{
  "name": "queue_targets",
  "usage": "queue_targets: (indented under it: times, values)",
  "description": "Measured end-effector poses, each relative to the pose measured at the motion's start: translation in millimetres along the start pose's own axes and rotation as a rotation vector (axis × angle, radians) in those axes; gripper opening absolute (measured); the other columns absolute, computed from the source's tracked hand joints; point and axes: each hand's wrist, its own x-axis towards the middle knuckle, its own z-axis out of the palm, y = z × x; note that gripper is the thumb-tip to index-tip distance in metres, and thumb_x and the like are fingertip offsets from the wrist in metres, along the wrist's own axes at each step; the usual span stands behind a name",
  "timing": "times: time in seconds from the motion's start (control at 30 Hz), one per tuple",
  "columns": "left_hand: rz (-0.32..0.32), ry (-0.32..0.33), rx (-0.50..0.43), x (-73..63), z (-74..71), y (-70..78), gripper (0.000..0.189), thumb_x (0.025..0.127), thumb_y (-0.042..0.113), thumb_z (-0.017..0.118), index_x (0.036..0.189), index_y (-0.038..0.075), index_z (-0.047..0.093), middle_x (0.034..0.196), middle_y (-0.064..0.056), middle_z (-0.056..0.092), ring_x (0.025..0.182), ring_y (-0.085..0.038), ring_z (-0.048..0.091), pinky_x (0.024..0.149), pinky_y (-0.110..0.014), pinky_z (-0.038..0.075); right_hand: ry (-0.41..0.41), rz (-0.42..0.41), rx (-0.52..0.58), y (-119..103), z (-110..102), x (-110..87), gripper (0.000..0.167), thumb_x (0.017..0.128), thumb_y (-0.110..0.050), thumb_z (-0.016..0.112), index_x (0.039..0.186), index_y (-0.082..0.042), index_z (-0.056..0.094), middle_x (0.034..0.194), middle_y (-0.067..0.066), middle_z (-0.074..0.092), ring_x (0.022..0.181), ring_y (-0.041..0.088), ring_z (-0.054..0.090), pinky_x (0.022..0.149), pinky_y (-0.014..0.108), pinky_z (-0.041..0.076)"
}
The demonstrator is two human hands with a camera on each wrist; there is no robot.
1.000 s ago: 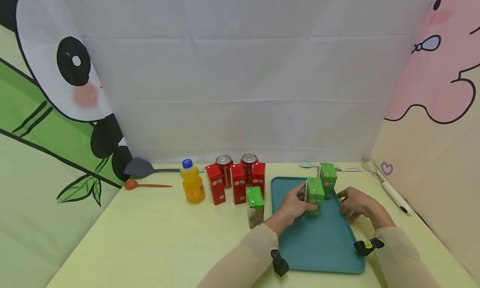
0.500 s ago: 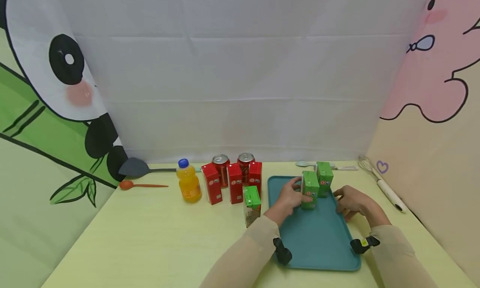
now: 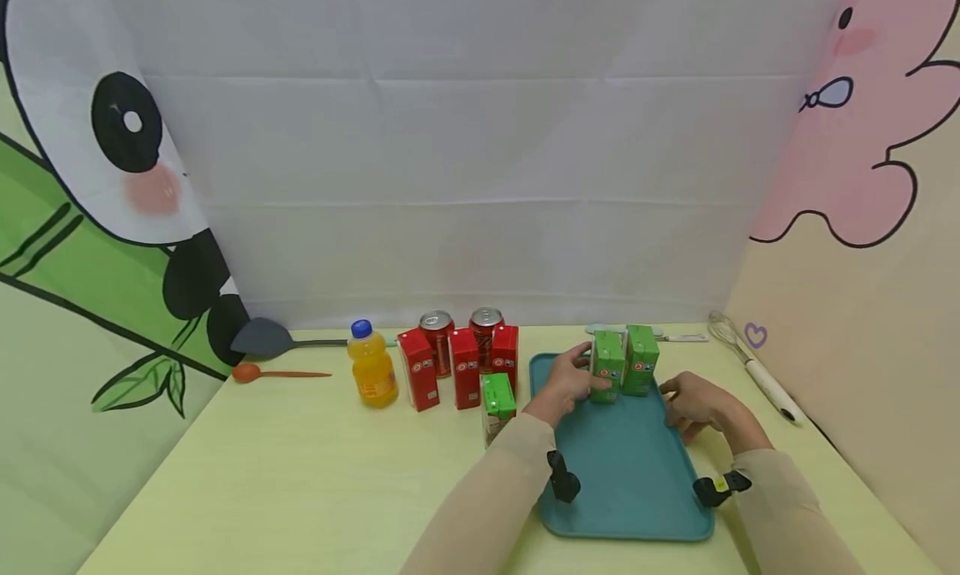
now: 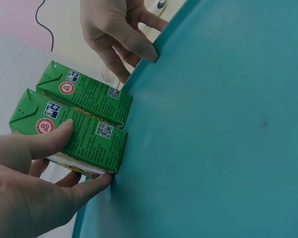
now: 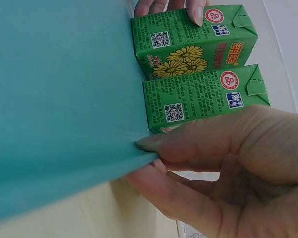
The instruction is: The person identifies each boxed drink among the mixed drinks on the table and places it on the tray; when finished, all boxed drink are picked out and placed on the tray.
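My left hand grips a green drink carton by its sides, thumb on the printed face. That carton stands upright at the far end of a teal tray. Close beside it, on the right, a second green drink carton stands on the tray. My right hand pinches the tray's right rim between thumb and fingers, as the right wrist view shows. A third green carton stands on the table left of the tray, partly behind my left sleeve.
Left of the tray stand several red cartons, two red cans and an orange juice bottle. A dark spatula and an orange spoon lie far left. A whisk lies along the right wall.
My left hand has moved the green carton away from me across the tray, until it stands beside the other one. My right hand keeps its hold on the rim.
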Motion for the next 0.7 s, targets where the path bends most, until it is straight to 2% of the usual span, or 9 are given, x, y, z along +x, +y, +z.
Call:
queue_targets:
  times: [0.13,0.2,0.3,0.37,0.43,0.53,0.63,0.7]
  values:
    - [-0.005,-0.002,-0.014,2.0,-1.5,0.7,0.075,0.082,-0.009,0.076,0.147,0.02,0.052,0.134,-0.01,0.059,0.056,-0.013,0.035,0.055,-0.033,0.03,-0.004,0.002,-0.005,0,0,1.9,0.068,0.081,0.013,0.061,0.141,0.024,0.032,0.127,0.047,0.046,0.075,0.028,0.069,0.058,0.041,0.06]
    - [-0.008,0.006,-0.004,3.3,-0.6,1.0,0.076,0.081,-0.009,0.077,0.147,0.019,0.052,0.133,-0.01,0.059,0.06,-0.012,0.041,0.056,-0.033,0.032,-0.006,0.007,-0.008,0,-1,2.4,0.069,0.081,0.012,0.062,0.141,0.024,0.032,0.127,0.047,0.046,0.077,0.029,0.07,0.058,0.041,0.06]
    - [-0.001,0.018,0.019,6.3,3.8,0.6,0.077,0.08,-0.009,0.078,0.147,0.019,0.052,0.132,-0.009,0.061,0.076,-0.014,0.055,0.059,-0.033,0.035,-0.004,0.009,-0.007,2,-3,1.7,0.07,0.08,0.012,0.063,0.14,0.025,0.031,0.126,0.047,0.047,0.078,0.029,0.07,0.058,0.042,0.06]
    - [0.005,0.029,0.027,8.8,6.5,0.6,0.076,0.08,-0.009,0.078,0.147,0.019,0.053,0.132,-0.009,0.061,0.087,-0.015,0.059,0.06,-0.033,0.035,-0.003,0.008,-0.005,2,-4,1.3,0.07,0.08,0.013,0.062,0.141,0.025,0.031,0.124,0.046,0.049,0.078,0.03,0.07,0.058,0.042,0.06]
    - [0.004,0.032,0.028,10.8,8.3,1.1,0.075,0.081,-0.009,0.077,0.146,0.021,0.053,0.132,-0.009,0.061,0.083,-0.016,0.057,0.06,-0.034,0.033,0.0,0.007,-0.005,1,-4,1.2,0.069,0.08,0.013,0.061,0.141,0.025,0.031,0.123,0.045,0.05,0.077,0.03,0.069,0.058,0.042,0.06]
    - [-0.007,0.031,0.033,13.1,8.7,1.7,0.074,0.082,-0.008,0.077,0.145,0.023,0.054,0.133,-0.009,0.06,0.071,-0.016,0.046,0.06,-0.037,0.031,0.0,0.008,-0.008,1,-3,1.4,0.069,0.08,0.013,0.06,0.141,0.025,0.031,0.123,0.044,0.049,0.075,0.029,0.069,0.058,0.042,0.06]
    - [-0.011,0.03,0.053,15.1,7.7,1.8,0.072,0.083,-0.006,0.077,0.144,0.024,0.055,0.133,-0.009,0.059,0.072,-0.017,0.046,0.062,-0.038,0.033,0.002,0.011,-0.013,1,-1,2.0,0.068,0.08,0.013,0.061,0.141,0.024,0.031,0.123,0.044,0.049,0.072,0.028,0.069,0.058,0.041,0.06]
    - [-0.008,0.027,0.06,17.2,6.6,1.1,0.071,0.083,-0.006,0.078,0.143,0.023,0.055,0.131,-0.01,0.06,0.078,-0.018,0.051,0.063,-0.038,0.035,0.001,0.01,-0.013,0,0,2.4,0.069,0.08,0.013,0.06,0.141,0.024,0.031,0.124,0.045,0.049,0.071,0.028,0.069,0.057,0.041,0.06]
